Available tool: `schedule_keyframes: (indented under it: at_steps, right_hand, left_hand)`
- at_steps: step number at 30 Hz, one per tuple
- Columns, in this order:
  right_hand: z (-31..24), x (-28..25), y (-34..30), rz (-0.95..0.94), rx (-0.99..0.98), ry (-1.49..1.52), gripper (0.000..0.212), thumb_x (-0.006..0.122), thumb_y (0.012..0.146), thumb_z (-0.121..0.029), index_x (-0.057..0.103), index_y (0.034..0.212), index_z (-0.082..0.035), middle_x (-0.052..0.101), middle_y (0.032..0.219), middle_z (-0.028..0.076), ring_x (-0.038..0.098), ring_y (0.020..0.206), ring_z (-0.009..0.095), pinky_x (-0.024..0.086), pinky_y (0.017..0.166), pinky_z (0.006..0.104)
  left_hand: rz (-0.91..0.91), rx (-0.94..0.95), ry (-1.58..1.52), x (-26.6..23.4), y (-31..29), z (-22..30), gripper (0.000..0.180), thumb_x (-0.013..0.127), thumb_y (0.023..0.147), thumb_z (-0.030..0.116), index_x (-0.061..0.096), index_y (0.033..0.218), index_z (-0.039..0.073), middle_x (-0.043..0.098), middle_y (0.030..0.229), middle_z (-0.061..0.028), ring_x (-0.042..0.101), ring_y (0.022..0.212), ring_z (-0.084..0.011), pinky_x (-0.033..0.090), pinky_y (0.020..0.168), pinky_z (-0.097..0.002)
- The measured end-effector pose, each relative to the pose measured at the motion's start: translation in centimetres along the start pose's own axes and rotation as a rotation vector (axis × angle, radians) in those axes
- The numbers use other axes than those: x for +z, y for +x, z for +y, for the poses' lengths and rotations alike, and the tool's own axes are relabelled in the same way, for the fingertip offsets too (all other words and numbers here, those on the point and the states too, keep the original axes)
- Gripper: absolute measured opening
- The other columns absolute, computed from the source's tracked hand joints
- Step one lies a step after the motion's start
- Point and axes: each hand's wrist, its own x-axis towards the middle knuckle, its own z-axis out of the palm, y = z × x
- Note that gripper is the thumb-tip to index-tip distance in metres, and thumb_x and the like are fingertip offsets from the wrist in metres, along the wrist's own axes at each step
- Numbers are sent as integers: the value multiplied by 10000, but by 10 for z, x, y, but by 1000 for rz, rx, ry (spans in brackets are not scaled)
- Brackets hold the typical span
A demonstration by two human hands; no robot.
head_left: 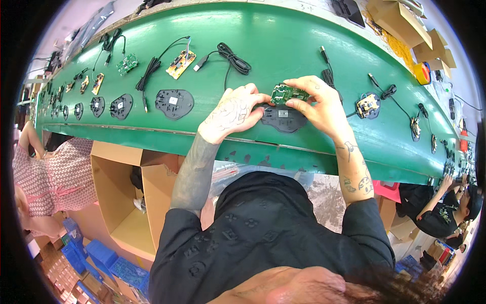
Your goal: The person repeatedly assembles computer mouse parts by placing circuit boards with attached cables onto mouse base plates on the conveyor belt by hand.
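1. The scene is brightly and evenly lit; colours read clearly.
2. The green belt (283,45) carries a soft pale sheen along its far side, without harsh glare.
3. Shadows are faint and short: thin dark edges hug the cables and boards on the belt, and a small shadow sits under the hands.
4. Below the belt the light drops; the box (126,202) interior is dimmer.
5. Fisheye distortion bends the belt into a strong arc, and a black ring frames the view.
6. The centre is sharp; things at the belt's far ends are squeezed, small and softer.
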Motion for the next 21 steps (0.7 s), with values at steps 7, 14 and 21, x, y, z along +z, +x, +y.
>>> schedule_keyframes:
  at_steps: [7, 14, 21]
  right_hand:
    - [23, 22, -1, 423, -99, -408, 381, 779, 827, -260, 694, 1163, -103, 653, 1089, 120, 656, 993, 312, 529, 855, 427]
    - [20, 27, -25, -11, -61, -216, 137, 771, 808, -151, 730, 918, -80, 657, 911, 58, 655, 880, 243, 527, 767, 344]
    - [20, 26, -24, -23, -21, -185, 164, 773, 804, -146, 721, 943, -76, 648, 887, 53, 648, 820, 210, 526, 725, 330]
  left_hand:
    - [-85, -52, -14, -6, 1, 3, 249, 659, 864, 173, 698, 1102, 234, 544, 883, -46, 596, 852, -230, 432, 766, -380]
    - [-78, -44, -31, -3, 1, 1, 249, 653, 873, 185, 697, 1110, 246, 543, 882, -42, 586, 851, -218, 409, 779, -373]
    - [-66, -34, -41, -4, -1, -1, 256, 658, 872, 186, 696, 1116, 249, 542, 882, -42, 586, 849, -217, 407, 779, -371]
